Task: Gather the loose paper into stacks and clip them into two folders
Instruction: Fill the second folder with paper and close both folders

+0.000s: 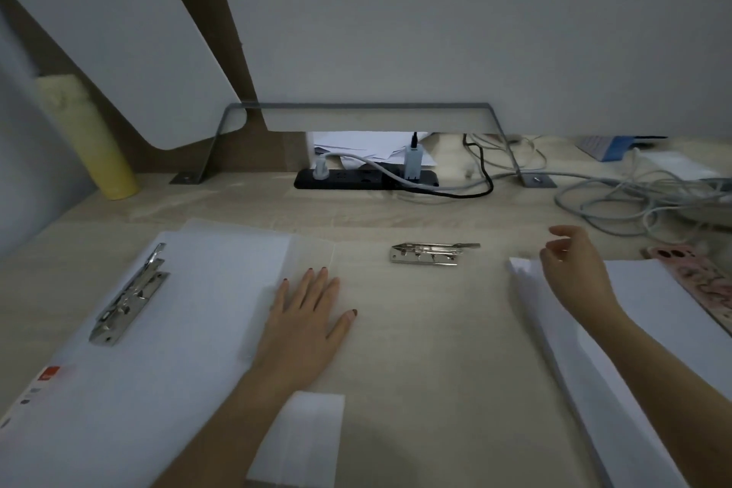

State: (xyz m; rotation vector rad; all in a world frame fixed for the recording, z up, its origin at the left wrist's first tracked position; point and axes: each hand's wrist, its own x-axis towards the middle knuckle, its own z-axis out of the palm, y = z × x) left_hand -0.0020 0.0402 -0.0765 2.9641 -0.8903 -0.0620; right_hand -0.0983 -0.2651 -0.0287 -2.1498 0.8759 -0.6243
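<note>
A clear plastic folder lies open on the desk. Its left half (138,376) carries a stack of white paper under a metal lever clip (128,295). My left hand (305,325) rests flat, fingers spread, on the folder's right half next to the paper's edge. A second metal clip (429,253) sits at the top of a see-through folder leaf in the middle. A thick stack of white paper (602,361) lies at the right. My right hand (574,273) hovers over its far-left corner, fingers loosely curled, holding nothing I can see.
A black power strip (366,178) with plugs and a tangle of grey cables (633,194) lie at the back. A yellow roll (87,135) stands at the far left. A pink phone (697,281) lies beside the right stack. A folded white piece (301,444) lies near the front edge.
</note>
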